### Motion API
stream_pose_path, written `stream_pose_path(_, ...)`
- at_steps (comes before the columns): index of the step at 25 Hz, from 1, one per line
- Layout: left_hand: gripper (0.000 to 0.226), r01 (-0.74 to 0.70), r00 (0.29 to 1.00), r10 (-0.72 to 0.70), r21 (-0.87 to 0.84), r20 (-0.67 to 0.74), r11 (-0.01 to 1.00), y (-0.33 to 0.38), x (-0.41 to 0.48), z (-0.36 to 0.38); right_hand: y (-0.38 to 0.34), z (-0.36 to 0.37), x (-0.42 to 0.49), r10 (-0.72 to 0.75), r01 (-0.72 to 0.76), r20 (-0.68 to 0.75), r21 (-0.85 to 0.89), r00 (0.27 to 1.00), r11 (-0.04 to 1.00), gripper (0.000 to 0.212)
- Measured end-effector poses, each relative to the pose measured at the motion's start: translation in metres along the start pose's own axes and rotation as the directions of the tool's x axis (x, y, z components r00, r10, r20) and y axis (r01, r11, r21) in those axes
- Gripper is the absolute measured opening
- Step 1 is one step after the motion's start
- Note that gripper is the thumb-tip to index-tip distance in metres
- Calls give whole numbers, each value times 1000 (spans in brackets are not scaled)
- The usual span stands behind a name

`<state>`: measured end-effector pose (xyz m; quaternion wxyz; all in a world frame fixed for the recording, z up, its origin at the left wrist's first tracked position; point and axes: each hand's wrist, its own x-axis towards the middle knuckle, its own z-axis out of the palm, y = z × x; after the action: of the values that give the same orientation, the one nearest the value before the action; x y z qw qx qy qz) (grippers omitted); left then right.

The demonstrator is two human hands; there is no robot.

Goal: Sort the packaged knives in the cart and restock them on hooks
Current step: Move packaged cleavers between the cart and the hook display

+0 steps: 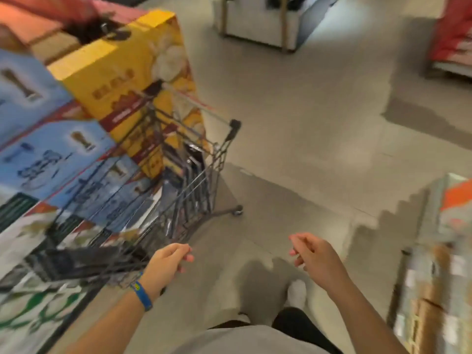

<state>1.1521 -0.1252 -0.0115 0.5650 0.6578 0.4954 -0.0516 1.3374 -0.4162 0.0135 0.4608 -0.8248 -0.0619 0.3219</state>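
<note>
The fingers [187,252] of the left hand [168,261] are loosely curled and hold nothing. They lie just beside the near rim of the cart; blur hides whether they touch the wire. The fingers [298,242] of the right hand [315,254] are also loosely curled and empty, well apart from the cart and over open floor [293,123].

1. Boxes [122,67]: a tall stack of yellow and blue cartons stands at the left, close against the cart's far side.
2. Cart [204,180]: a wire cart stands ahead and left of the person, its handle at the far end.
3. Packs [192,157]: dark flat packs stand on edge inside the cart. These are probably the packaged knives; blur prevents confirmation.
4. Wristband [141,293]: a blue band sits on the left wrist.

No hooks are in view. Sorting appears not yet begun.

Hazards from this position:
- The cart may roll on its castors if the rim is pushed during a reach.
- The cart may catch the cartons if it is swung left, and the stack may topple.
- The wristband may snag on the wire during a deep reach.
- Packs pulled out at an angle may jam between the wires or tear.
</note>
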Motion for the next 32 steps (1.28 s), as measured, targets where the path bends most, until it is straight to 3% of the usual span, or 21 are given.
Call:
stream_pose_path(6,23,139,949,-207,-271,-238,952,-7,13,6,-69,17,117,-85,142,337,-147,938,979,16)
stream_pose_path(11,23,79,906,-223,-373,-360,925,15,6,25,-120,53,179,-128,299,575,-213,808,930,20)
stream_pose_path(16,22,54,833,-315,-501,-454,864,5,0,2,-161,133,203,-120,423,740,-237,662,875,20)
stream_pose_path(21,22,40,774,-420,-625,-474,779,-21,36,-56,-186,224,222,-62,469,799,-287,598,835,19)
stream_pose_path(24,23,49,783,-468,-709,-411,704,-28,84,-105,-204,286,231,-10,442,797,-324,604,837,18)
stream_pose_path(27,25,105,794,-563,-860,-230,500,-29,147,-155,-224,357,243,83,416,788,-407,610,813,22)
stream_pose_path(29,25,117,824,-551,-912,-131,392,-32,191,-180,-234,403,262,63,523,813,-430,579,736,23)
stream_pose_path(32,32,172,795,-604,-935,-54,310,-48,258,-189,-228,470,305,39,683,815,-510,578,523,23)
